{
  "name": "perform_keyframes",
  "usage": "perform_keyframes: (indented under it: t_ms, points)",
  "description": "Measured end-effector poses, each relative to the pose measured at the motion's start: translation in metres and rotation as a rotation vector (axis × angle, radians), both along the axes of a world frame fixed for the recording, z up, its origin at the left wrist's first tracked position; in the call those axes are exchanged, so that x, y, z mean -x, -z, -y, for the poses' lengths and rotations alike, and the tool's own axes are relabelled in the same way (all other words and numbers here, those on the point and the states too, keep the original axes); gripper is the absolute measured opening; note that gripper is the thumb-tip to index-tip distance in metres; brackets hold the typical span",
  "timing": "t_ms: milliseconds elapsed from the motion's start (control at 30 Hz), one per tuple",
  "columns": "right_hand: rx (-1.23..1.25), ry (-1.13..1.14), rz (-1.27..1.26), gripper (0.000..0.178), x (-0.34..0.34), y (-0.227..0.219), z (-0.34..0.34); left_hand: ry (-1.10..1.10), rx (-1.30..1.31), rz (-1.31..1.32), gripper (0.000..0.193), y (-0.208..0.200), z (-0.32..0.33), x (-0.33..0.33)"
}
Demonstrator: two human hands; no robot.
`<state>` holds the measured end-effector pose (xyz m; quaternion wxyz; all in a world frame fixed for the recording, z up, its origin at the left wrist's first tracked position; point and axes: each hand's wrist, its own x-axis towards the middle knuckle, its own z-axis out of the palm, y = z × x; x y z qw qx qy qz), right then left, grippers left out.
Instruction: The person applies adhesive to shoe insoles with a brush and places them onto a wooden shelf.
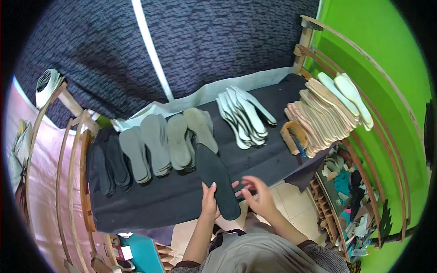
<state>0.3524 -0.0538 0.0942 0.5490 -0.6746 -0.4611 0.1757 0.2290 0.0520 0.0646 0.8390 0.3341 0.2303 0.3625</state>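
Black insole (218, 186) is grasped in the left hand (210, 202), thumb laid over the upper face near the left edge, rest of the hand partly hidden beneath. Insole is held lengthwise over the front edge of the table, toe end pointed away from the body and slightly left. Right hand (260, 198) is loosely opened, fingers parted and motion-blurred, placed just beside the insole's right edge; nothing is gripped in it; whether the insole is touched by a fingertip cannot be told.

Table is covered in black cloth (273, 167). Beyond and left of the held insole, insoles are laid in piles side by side: black insoles (119, 166) farthest left, then grey insoles (156, 141), then olive-grey insoles (179, 140) and a khaki insole (200, 127) on top of another pile. White insoles (243, 116) are fanned out, overlapping, past centre. At the right end, a long row of beige insoles (325, 113) is stacked leaning, with pale mint insoles (349, 93) at its far side. A small wooden box (287, 139) is set against that row, a blue item seen beside it.

Table is flanked by curved wooden rails (70, 182). Back is closed off by a dark patterned curtain (227, 41); right side is bounded by a green wall (387, 41). Mixed scraps (346, 184) are heaped on a lower-right shelf.
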Motion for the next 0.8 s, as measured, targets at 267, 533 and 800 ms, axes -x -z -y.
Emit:
perform_keyframes:
  t_ms: [267,533,800]
  points:
    - [-0.039,0.665,0.655,0.052,-0.139,-0.011,0.06,0.259,0.292,0.295,0.053,0.024,0.01,-0.101]
    - [0.111,0.281,0.536,0.041,-0.208,0.017,0.058,0.181,0.336,0.319,0.066,0.047,0.024,-0.145]
    - [-0.118,0.199,0.503,0.032,-0.23,-0.006,0.046,0.225,0.24,0.343,0.077,0.051,0.022,-0.151]
